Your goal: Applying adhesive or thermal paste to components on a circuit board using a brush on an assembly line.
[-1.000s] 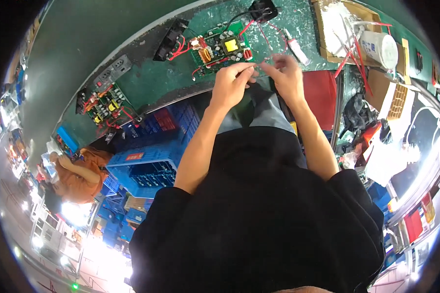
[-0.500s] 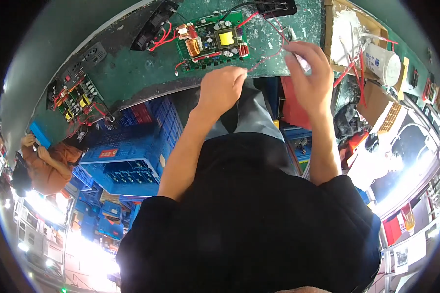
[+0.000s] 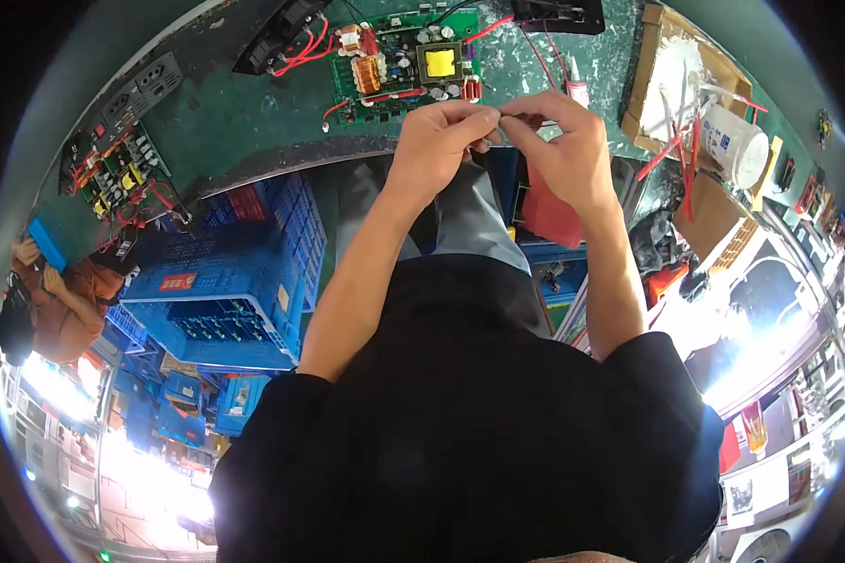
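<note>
My left hand (image 3: 437,145) and my right hand (image 3: 565,145) meet at the bench's front edge, fingertips pinched together. Two thin red wires (image 3: 538,56) run from a black housing (image 3: 568,13) down behind my right fingers. The pinched wire ends are hidden between the fingertips. Just beyond the left hand lies a green circuit board (image 3: 399,70) with copper coils and a yellow-topped transformer (image 3: 439,63). Thicker red and black leads join it to the black housing. A small white bottle with a pointed nozzle (image 3: 577,92) stands behind the right hand.
Another black part with red wires (image 3: 282,42) and a second circuit board (image 3: 122,178) lie to the left. At right are a cardboard tray (image 3: 650,84) and a white tub (image 3: 734,145). Blue crates (image 3: 207,319) stand below the bench; a co-worker (image 3: 61,300) sits far left.
My hands have come together from apart, the right moving left and the left slightly up. The wire stretch that showed between them is now covered by fingers. The view has shifted slightly.
</note>
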`<state>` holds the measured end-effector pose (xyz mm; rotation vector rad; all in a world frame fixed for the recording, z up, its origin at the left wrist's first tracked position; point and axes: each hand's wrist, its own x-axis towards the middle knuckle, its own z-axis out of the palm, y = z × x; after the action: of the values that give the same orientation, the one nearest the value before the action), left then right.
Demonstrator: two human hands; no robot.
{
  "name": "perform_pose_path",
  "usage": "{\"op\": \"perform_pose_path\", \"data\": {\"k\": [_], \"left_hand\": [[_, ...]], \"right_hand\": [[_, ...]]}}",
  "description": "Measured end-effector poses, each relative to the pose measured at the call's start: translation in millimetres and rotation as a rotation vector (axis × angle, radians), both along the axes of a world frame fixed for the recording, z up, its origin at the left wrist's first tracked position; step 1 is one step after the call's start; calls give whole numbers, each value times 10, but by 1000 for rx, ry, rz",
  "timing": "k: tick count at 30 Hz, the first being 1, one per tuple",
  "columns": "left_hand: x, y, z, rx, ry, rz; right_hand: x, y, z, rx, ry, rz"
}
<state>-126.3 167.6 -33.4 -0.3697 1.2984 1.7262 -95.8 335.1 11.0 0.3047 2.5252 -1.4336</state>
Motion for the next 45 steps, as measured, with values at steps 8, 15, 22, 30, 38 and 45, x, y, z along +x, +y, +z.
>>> {"op": "perform_pose_path", "data": {"k": [8,15,22,30,38,45], "left_hand": [[18,9,-94,-34,9,105],[-72,37,-37,-103,72,111],[-185,-244,-91,-730,1063,97],[-225,-840,-360,-926,1006,209],[-117,-1084,-547,-980,849,175],[-111,-1081,-586,-1004,826,162]], "right_hand": [[-54,22,-101,183,40,66],[-277,-73,-17,-99,-424,-197],[-393,-145,-507,102,-341,-314],[-435,-295,-557,212,-337,-349],[-430,-339,-627,276,-340,-293],[-529,-318,-531,290,-426,-286]]}}
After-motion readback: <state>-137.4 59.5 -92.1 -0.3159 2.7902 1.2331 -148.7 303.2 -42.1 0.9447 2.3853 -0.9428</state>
